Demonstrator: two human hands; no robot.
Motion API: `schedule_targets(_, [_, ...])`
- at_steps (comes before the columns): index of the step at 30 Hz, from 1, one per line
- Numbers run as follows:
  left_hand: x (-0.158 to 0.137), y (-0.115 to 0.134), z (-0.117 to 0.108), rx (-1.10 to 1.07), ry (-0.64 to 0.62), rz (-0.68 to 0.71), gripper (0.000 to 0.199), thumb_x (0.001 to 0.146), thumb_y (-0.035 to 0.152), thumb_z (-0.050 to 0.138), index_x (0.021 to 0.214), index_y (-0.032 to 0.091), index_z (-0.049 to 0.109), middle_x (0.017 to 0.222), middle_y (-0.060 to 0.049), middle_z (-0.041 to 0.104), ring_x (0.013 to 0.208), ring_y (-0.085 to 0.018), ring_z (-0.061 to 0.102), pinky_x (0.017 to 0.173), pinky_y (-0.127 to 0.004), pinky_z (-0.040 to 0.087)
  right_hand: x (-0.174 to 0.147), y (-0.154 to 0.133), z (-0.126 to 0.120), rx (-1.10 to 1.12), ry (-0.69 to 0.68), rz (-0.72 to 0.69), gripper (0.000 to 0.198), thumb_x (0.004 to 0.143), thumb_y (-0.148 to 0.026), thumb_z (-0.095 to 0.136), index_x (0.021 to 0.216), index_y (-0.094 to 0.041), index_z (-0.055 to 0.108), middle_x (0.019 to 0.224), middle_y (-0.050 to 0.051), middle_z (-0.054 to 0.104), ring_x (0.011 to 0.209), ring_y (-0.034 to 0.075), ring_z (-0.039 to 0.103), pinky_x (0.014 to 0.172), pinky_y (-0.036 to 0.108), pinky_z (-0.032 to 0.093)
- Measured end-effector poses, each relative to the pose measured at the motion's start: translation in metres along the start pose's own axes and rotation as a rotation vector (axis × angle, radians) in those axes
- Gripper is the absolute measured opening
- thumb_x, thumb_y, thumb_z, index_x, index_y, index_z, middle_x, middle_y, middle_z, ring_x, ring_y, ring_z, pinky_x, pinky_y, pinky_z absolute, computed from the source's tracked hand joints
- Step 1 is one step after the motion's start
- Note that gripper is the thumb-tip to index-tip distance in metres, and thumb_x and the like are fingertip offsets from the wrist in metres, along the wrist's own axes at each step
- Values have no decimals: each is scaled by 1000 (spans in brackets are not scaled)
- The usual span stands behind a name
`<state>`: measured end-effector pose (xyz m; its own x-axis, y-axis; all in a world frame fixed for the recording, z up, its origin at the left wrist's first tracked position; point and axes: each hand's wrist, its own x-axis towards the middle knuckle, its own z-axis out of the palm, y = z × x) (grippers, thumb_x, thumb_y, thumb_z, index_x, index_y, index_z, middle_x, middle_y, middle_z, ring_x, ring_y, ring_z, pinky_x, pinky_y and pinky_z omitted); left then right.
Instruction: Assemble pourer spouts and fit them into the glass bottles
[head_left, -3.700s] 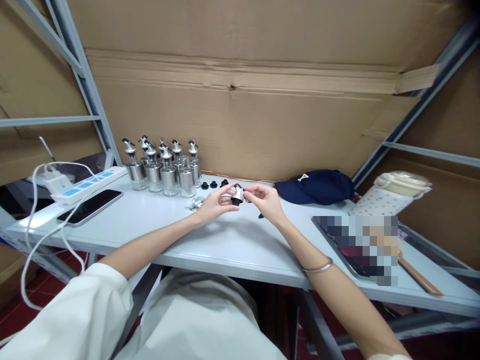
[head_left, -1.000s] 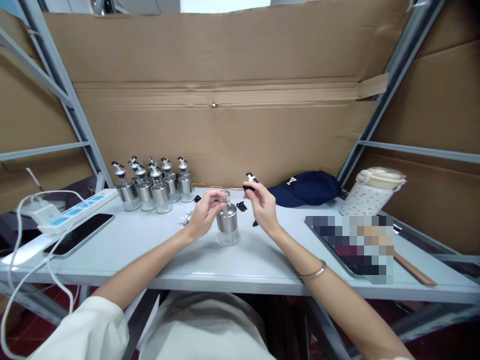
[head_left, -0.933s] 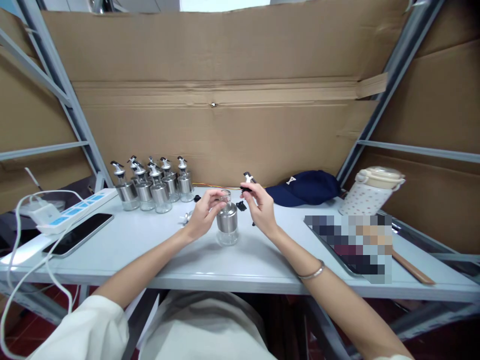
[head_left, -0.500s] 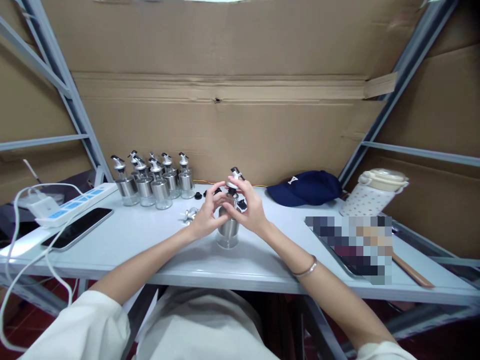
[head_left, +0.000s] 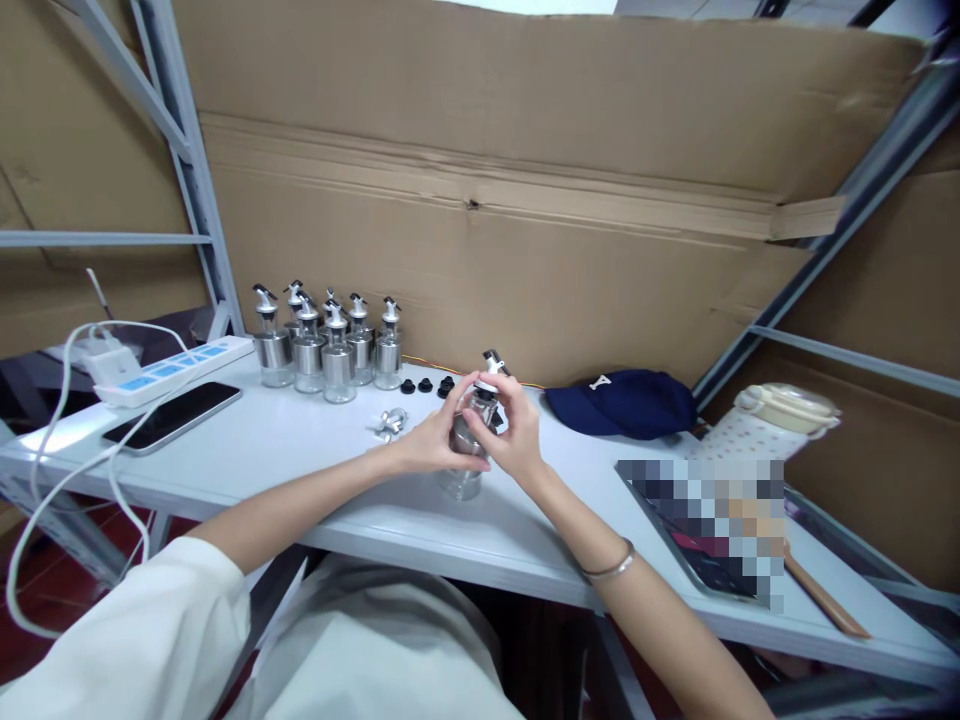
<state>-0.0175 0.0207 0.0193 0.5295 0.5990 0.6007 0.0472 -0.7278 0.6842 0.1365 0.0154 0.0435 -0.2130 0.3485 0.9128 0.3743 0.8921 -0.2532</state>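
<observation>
In front of me on the white table stands a glass oil bottle (head_left: pixel 460 486) with a steel sleeve and a pour spout (head_left: pixel 493 366) on its neck. My left hand (head_left: pixel 439 438) is wrapped round the bottle's body from the left. Around the spout's base close the fingers of my right hand (head_left: pixel 511 425), its thumb lying across the bottle's shoulder. Small silvery spout parts (head_left: pixel 390 424) lie just left of the bottle. Several black caps or plugs (head_left: pixel 425 385) sit behind it, some partly hidden by my hands.
Several bottles with spouts (head_left: pixel 339 365) stand at the back left. Beside them are a power strip (head_left: pixel 176 370), a phone (head_left: pixel 174 418) and white cables. To the right lie a navy cap (head_left: pixel 622 403), a dotted tumbler (head_left: pixel 750 430), a blurred-out flat item and a wooden handle (head_left: pixel 825 592).
My left hand has moved down from the bottle's neck to its body. My right hand stays at the spout. The whole view has shifted and tilted slightly.
</observation>
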Motion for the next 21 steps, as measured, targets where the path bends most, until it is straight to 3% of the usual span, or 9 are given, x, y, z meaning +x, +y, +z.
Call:
schedule_targets(13, [0, 14, 9, -40, 62, 16, 98, 67, 18, 69, 143, 27, 7, 124, -13, 46, 107, -24, 54, 84, -33, 49, -3, -4, 0, 41, 50, 15, 30, 84, -29, 58, 113, -26, 54, 104, 7, 65, 88, 21, 62, 74, 36, 52])
schedule_targets(21, [0, 17, 15, -117, 88, 19, 91, 65, 14, 65, 139, 26, 13, 109, -8, 52, 90, -18, 58, 72, -25, 50, -7, -3, 4, 115, 41, 57, 25, 87, -29, 55, 111, -27, 53, 98, 6, 63, 82, 19, 63, 70, 35, 51])
